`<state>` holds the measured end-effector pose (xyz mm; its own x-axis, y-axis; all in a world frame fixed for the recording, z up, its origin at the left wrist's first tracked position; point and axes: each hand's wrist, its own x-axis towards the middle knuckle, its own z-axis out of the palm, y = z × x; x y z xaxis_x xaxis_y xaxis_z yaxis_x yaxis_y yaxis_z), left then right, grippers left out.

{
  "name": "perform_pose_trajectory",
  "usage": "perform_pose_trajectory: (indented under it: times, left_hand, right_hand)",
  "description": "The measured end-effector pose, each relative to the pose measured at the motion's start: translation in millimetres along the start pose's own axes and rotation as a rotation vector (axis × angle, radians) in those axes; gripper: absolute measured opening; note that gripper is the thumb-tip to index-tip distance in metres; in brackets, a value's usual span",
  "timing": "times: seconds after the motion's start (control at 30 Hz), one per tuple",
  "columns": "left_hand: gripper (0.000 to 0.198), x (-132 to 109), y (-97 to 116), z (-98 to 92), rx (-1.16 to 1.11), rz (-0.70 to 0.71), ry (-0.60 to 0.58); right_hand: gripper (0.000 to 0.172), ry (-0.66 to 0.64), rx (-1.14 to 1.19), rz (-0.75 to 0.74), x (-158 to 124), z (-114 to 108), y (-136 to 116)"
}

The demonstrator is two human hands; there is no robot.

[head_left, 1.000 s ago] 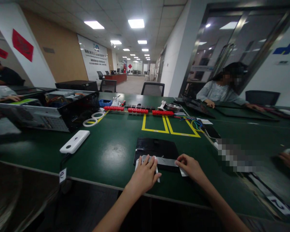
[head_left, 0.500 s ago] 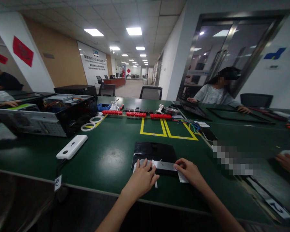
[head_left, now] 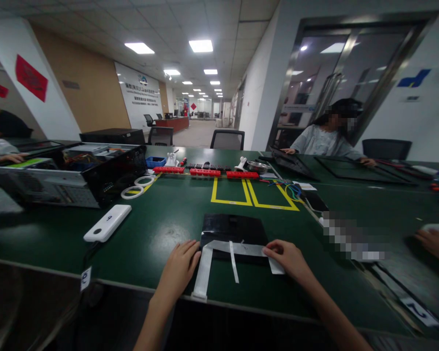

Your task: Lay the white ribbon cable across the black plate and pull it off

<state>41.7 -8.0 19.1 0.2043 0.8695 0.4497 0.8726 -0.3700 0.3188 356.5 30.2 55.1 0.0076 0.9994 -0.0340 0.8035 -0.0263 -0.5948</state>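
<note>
A glossy black panel (head_left: 234, 225) lies flat on the green table in front of me. A whitish flat ribbon cable (head_left: 204, 275) runs across the panel's near part, folds at its left end and hangs toward the table's front edge. A narrow white strip (head_left: 234, 263) crosses the cable. My left hand (head_left: 180, 265) rests by the panel's left edge, fingers stretched out, holding nothing; whether it touches the panel is unclear. At the panel's right side my right hand (head_left: 287, 259) pinches the cable's right end. Under its fingers a white piece (head_left: 276, 266) shows in part.
On the left are a white power bank-like box (head_left: 108, 223), two white rings (head_left: 132, 192) and an opened computer case (head_left: 69, 178). Red bins (head_left: 205, 172) line the back behind yellow tape frames (head_left: 232, 203). Wires (head_left: 294, 192) lie right. A co-worker (head_left: 327, 134) sits across.
My left hand has lifted off the cable and moved left to beside the panel, uncovering the folded cable end and the white strip. My right hand stays in place.
</note>
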Motion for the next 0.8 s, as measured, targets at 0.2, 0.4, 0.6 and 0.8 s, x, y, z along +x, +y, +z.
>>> perform_pose_trajectory:
  times: [0.2, 0.4, 0.6, 0.8]
  left_hand:
    - [0.029, -18, -4, 9.4, -0.011, 0.005, 0.049]
    - [0.028, -19, -1, 5.2, -0.001, -0.001, 0.062]
    - [0.029, -19, 1, 3.1, 0.011, 0.000, 0.061]
    - [0.030, -19, 0, 5.1, 0.055, 0.016, 0.034]
  right_hand:
    - [0.031, -0.017, 0.031, 0.010, -2, 1, 2]
    - [0.030, -0.012, 0.028, -0.009, -6, 0, -5]
    - [0.027, -0.006, 0.036, -0.014, -9, -2, -7]
    - [0.019, 0.119, -0.004, -0.087, -6, 5, -3]
